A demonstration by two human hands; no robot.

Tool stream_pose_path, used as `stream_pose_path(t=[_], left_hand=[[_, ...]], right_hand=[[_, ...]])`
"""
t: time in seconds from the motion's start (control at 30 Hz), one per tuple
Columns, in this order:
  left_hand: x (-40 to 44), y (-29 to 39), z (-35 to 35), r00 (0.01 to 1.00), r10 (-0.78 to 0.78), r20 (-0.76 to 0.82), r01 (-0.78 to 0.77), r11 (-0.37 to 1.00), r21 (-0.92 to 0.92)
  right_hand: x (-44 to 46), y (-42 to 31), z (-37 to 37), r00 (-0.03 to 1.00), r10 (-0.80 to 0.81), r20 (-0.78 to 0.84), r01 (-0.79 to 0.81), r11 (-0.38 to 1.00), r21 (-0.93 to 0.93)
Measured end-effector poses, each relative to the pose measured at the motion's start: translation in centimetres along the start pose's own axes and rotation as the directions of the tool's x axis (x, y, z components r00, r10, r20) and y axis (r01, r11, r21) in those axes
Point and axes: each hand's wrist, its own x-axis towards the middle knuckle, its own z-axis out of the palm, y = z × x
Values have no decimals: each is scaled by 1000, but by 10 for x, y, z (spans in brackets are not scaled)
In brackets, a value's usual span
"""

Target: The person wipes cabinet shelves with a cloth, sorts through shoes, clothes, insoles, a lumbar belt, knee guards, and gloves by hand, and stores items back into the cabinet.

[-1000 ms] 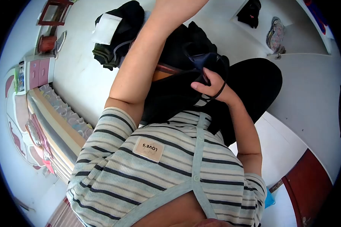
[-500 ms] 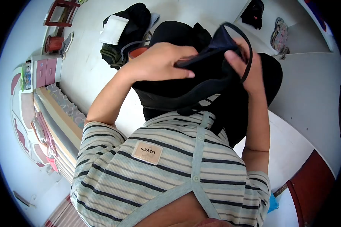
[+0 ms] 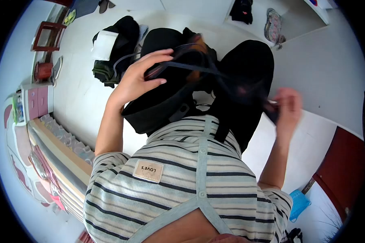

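Note:
A black cloth bag or bundle [image 3: 160,109] lies across the person's lap, between the knees. My left hand [image 3: 140,79] is at its upper left side, thumb and fingers spread; whether it touches the cloth is hard to tell. My right hand [image 3: 287,111], blurred, is out to the right with its fingers closed on a dark navy item [image 3: 241,89] with thin straps. That item trails left across the right knee and over the bag, smeared by motion. A small brown-orange patch [image 3: 196,44] shows near the bag's top.
Dark folded clothes [image 3: 121,38] with a white packet [image 3: 104,45] lie on the floor, upper left. A patterned item [image 3: 273,26] and black cloth [image 3: 242,11] sit in an open white compartment. A blue bag [image 3: 299,204] is lower right, near a dark red panel [image 3: 340,170].
My right hand has swung right and down, drawing the navy item away from the bag. My left hand has moved left and its fingers have spread. The view has shifted slightly.

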Motion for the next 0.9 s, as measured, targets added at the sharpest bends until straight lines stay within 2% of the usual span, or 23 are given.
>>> stream_pose_path(t=[0.03,0.07,0.1,0.13,0.17,0.23,0.3,0.37,0.47,0.5,0.57,0.6,0.63,0.67,0.73,0.8,0.83,0.9], left_hand=[[-2,-2,2,1000,14,8,-14,1000,-3],[-6,-4,6,997,42,-71,-42,999,4],[-10,-6,9,986,65,-151,-65,998,8],[-13,-6,9,982,76,-171,-66,996,63],[-18,-3,11,974,33,-226,-14,996,86],[-23,-4,13,962,20,-271,-8,999,46],[-32,1,10,953,-232,-194,233,972,-16],[-37,-9,13,961,-225,-160,223,974,-27],[-45,-14,4,958,-204,-203,158,962,-223],[-47,-11,-4,949,-201,-244,127,949,-288],[-46,-13,-19,876,-200,-439,10,917,-398],[-39,-1,-26,860,-182,-477,-62,890,-451],[-30,11,-29,840,-165,-517,-138,857,-497],[-23,15,-29,826,-159,-540,-173,841,-513],[-7,25,-28,832,-129,-539,-190,847,-496],[7,34,-28,845,-78,-530,-206,866,-455],[12,38,-30,843,-69,-534,-213,869,-447],[21,42,-36,829,-100,-550,-181,882,-434]], right_hand=[[-10,13,-5,951,156,267,-101,973,-208],[-23,21,-5,866,264,424,-37,881,-472],[-36,41,-10,784,107,611,309,787,-534],[-48,42,-8,717,220,661,298,761,-577],[-61,43,-6,705,244,666,281,766,-578],[-69,29,-6,658,322,680,238,768,-594],[-68,22,-13,653,321,686,254,761,-598],[-58,17,-16,658,315,684,268,751,-603],[-46,5,-12,769,75,635,386,737,-555],[-40,-1,-7,773,61,632,388,743,-546],[-24,-12,8,760,-237,605,563,705,-432],[-14,-12,19,760,-256,597,569,706,-422],[-1,-11,33,756,-252,604,437,881,-179],[10,-12,48,744,-256,617,263,961,82],[24,-18,86,712,-338,615,262,941,215],[26,-26,119,652,-285,702,135,956,262],[23,-23,135,652,-223,724,38,964,263],[25,-7,170,730,-334,596,121,922,368]])
